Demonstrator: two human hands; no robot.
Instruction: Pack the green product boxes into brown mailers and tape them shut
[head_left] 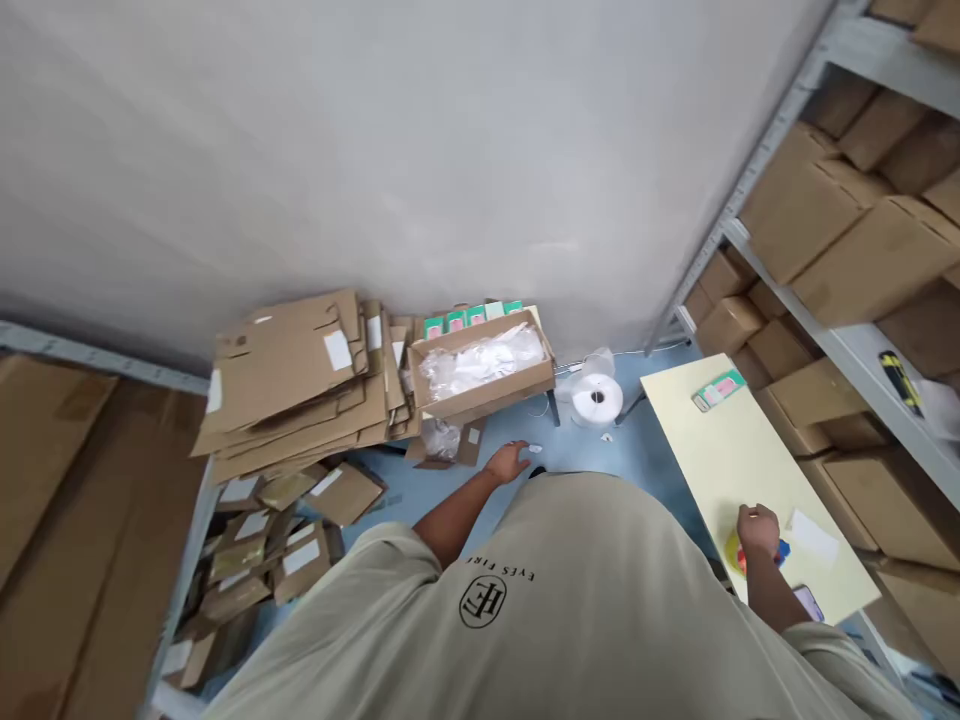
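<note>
Our left arm stretches forward and down from the sleeve of our beige T-shirt (570, 590), and our left hand (508, 462) hangs palm down above a blue floor (637, 460). Its fingers are loosely spread, pinching nothing we can see, just beside a few small white scraps (534, 450). Our right hand (757, 530) is bunched over a yellow, red and blue object (752, 556) at the near end of a pale yellow tabletop (720, 470). The hand hides most of the object, so we cannot tell whether it grips it or only rests on it.

A white sheet (814, 538) lies just beside that hand, with a lilac flat rectangle (808, 603) near it and a green and pink packet (718, 391) farther along the table. A roll of white plastic (598, 400) sits on the floor near the table. Left of it, an open cardboard box (480, 375) holds white items in clear plastic, beside a stack of flattened cardboard (300, 385). Cartons (825, 225) fill grey metal shelving (780, 130) on the right, below a pale wall (375, 150).
</note>
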